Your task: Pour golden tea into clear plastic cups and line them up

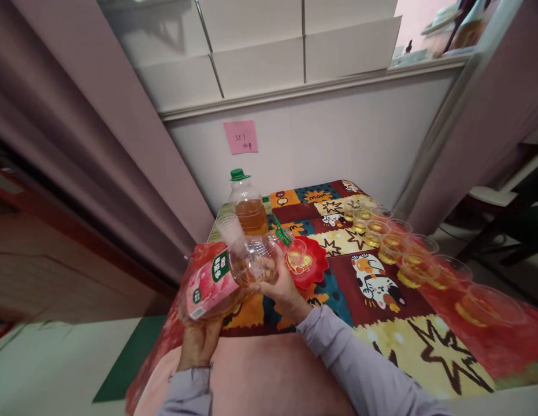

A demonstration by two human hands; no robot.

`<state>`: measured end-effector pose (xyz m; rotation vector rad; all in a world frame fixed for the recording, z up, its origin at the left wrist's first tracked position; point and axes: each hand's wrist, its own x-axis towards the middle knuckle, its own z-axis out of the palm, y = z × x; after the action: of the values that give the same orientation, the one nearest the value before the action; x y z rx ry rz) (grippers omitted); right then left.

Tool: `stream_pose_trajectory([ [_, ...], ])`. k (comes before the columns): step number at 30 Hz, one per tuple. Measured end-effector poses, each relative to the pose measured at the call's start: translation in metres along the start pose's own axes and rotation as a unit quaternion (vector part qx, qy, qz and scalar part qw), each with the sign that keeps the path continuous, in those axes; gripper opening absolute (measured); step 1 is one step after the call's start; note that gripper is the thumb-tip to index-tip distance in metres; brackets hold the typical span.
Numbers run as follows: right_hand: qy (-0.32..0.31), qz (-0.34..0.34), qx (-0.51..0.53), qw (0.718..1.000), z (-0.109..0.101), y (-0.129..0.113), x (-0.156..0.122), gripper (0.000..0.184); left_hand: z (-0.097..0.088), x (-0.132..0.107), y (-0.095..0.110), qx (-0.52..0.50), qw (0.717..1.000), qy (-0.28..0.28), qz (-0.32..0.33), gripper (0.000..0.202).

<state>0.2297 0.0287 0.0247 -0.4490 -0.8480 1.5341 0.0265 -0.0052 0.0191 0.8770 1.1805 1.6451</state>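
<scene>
A large clear plastic juice bottle with a pink and green label is tilted on its side, its neck pointing right. My left hand holds it from beneath near its base, with the fingers partly hidden behind it. My right hand is closed round its shoulder, near the neck. Close to the bottle's mouth is a green plastic strip; I cannot tell what it is attached to. Just right of the neck, a small clear cup rests on a red scalloped plate.
Behind stands another big bottle with a green cap and amber liquid, beside stacked clear cups. Several cups of yellow liquid line the right side of the patterned tablecloth. A pink note hangs on the wall.
</scene>
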Motion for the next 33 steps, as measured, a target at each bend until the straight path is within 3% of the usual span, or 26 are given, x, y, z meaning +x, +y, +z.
stream_pose_trajectory([
  [5, 0.001, 0.009, 0.001, 1.0, -0.007, 0.003, 0.0, 0.146, -0.023, 0.005, -0.016, -0.059, 0.989, 0.033, -0.132, 0.05],
  [7, -0.002, 0.019, 0.001, 1.0, -0.007, 0.004, -0.001, 0.144, -0.029, 0.006, -0.019, -0.057, 0.986, 0.039, -0.151, 0.048],
  [13, -0.007, 0.02, 0.013, 1.0, -0.005, 0.002, -0.003, 0.148, -0.043, 0.009, -0.03, -0.06, 0.991, 0.023, -0.119, 0.042],
  [19, 0.003, 0.051, -0.049, 0.997, -0.007, 0.0, -0.007, 0.146, -0.049, 0.008, -0.043, -0.068, 0.99, 0.065, -0.102, 0.051],
  [24, 0.041, -0.007, -0.072, 0.997, -0.007, 0.004, -0.007, 0.138, -0.042, 0.003, -0.037, -0.056, 0.992, 0.062, -0.092, 0.073],
  [29, 0.067, -0.017, -0.097, 0.993, -0.008, 0.008, -0.008, 0.131, -0.041, 0.002, -0.026, -0.043, 0.995, 0.03, -0.089, 0.072],
  [33, 0.067, -0.013, -0.069, 0.995, -0.009, 0.011, -0.006, 0.126, -0.043, 0.003, -0.021, -0.074, 0.993, -0.004, -0.093, 0.088],
])
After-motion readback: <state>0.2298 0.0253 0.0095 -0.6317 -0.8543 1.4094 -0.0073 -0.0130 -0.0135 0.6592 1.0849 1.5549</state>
